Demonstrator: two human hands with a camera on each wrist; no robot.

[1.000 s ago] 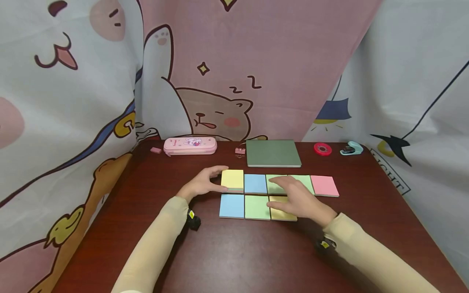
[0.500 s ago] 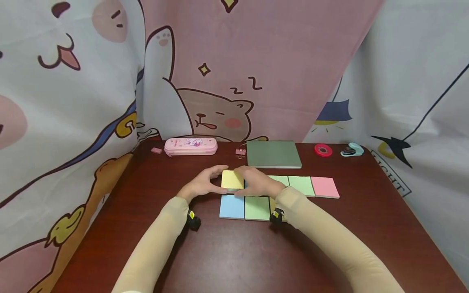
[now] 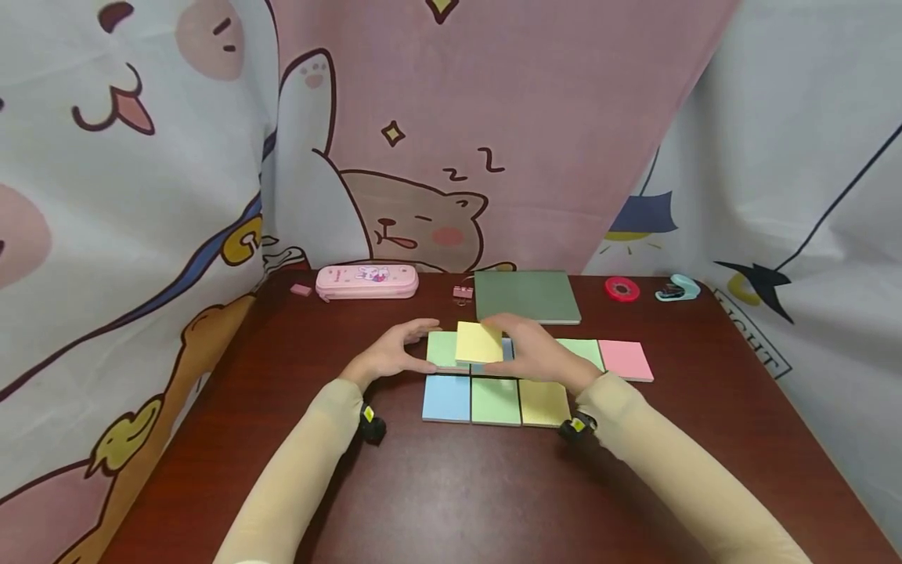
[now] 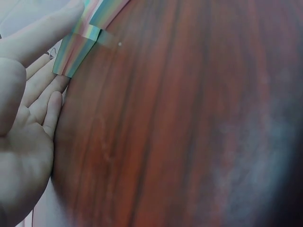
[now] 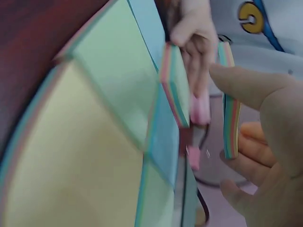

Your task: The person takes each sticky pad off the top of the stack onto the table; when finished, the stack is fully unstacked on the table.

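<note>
My right hand (image 3: pixel 539 352) holds a yellow sticky note pad (image 3: pixel 479 342) between thumb and fingers, raised over a blue pad (image 3: pixel 486 369) in the far row. In the right wrist view the lifted pad (image 5: pixel 230 125) shows striped, multicoloured edges. My left hand (image 3: pixel 387 352) holds a green sticky note pad (image 3: pixel 442 349) at that row's left end, thumb at the near side and fingers at the far side. The near row has a blue pad (image 3: pixel 446 398), a green pad (image 3: pixel 495 400) and a dark yellow pad (image 3: pixel 544 403). Another green pad (image 3: pixel 583 354) is partly behind my right hand.
A pink pad (image 3: pixel 626 360) ends the far row. Along the back lie a pink eraser (image 3: pixel 301 290), a pink pencil case (image 3: pixel 367 282), a binder clip (image 3: pixel 462 292), a green notebook (image 3: pixel 527 297), a red tape roll (image 3: pixel 622 289) and a light blue stapler (image 3: pixel 678 288).
My right hand went left to the yellow pad, took it off the green pad beneath, and carried it up and a little right. My left hand stayed in place.
</note>
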